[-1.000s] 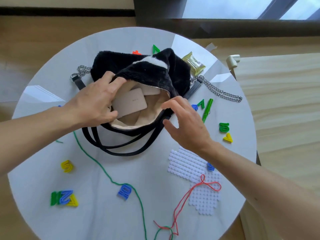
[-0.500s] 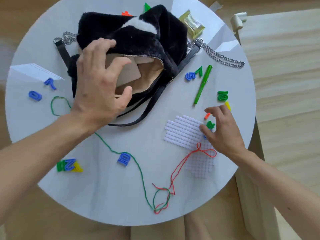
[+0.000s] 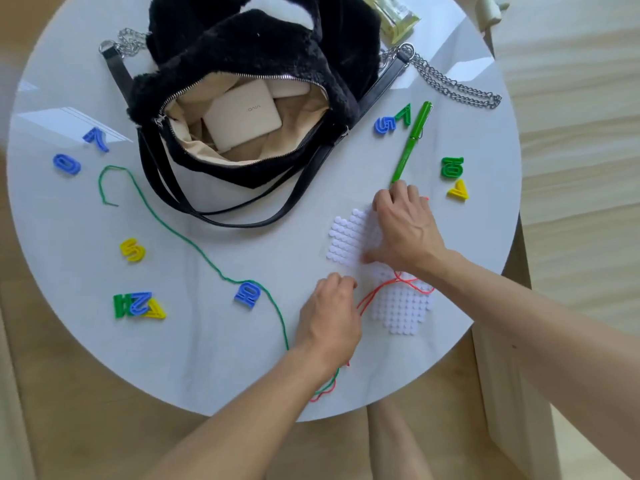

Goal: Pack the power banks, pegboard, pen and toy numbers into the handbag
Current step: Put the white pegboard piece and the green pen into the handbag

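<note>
The black furry handbag (image 3: 263,39) lies open at the back of the round white table (image 3: 207,358). Two beige power banks (image 3: 242,116) rest inside on its lining. The white pegboard (image 3: 346,233) lies front right with a red string (image 3: 374,296) tied to it. My right hand (image 3: 405,230) lies over the pegboard, fingertips at its far edge, thumb at its left edge. My left hand (image 3: 329,317) rests just left of the pegboard, fingers curled beside the red string. The green pen (image 3: 412,143) lies beyond my right hand. Toy numbers are scattered: blue 5 (image 3: 384,124), green 0 (image 3: 452,167), yellow 5 (image 3: 132,250).
A long green string (image 3: 207,258) winds across the table past a blue number (image 3: 247,294). A cluster of numbers (image 3: 138,304) sits front left, two blue ones (image 3: 66,163) far left. The bag's chain (image 3: 453,88) trails right; a snack packet (image 3: 398,19) lies behind. Wooden furniture stands right.
My left hand has left the bag's mouth and come down beside the pegboard. My right hand has moved from the pegboard's right edge onto it. The view has tilted down.
</note>
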A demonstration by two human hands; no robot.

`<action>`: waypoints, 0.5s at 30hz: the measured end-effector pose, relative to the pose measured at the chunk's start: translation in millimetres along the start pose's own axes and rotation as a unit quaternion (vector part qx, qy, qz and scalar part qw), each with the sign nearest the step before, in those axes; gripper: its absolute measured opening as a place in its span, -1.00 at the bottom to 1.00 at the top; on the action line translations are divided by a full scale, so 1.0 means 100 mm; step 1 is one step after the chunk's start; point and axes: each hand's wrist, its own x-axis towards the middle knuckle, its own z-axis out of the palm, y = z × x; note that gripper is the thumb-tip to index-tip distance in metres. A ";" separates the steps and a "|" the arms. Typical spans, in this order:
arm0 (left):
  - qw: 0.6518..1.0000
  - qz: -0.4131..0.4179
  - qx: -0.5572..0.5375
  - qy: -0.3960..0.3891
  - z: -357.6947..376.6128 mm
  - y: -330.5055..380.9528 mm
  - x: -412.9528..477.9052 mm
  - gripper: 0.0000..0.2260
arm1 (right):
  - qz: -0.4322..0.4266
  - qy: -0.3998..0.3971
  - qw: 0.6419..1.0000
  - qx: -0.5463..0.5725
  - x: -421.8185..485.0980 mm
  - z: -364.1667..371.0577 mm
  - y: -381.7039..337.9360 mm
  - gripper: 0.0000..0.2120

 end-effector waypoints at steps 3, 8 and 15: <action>0.998 0.033 0.059 0.016 0.20 0.09 -0.01 -0.64 | -0.017 -0.011 1.000 0.022 0.04 -0.02 0.00 -0.29; 0.980 0.096 0.174 -0.002 0.34 0.11 -0.10 -0.62 | -0.017 0.002 0.999 0.050 0.06 0.02 0.01 -0.08; 0.956 0.229 0.174 -0.048 0.34 0.04 -0.06 -0.84 | -0.078 0.008 0.990 0.120 0.07 0.11 0.09 -0.45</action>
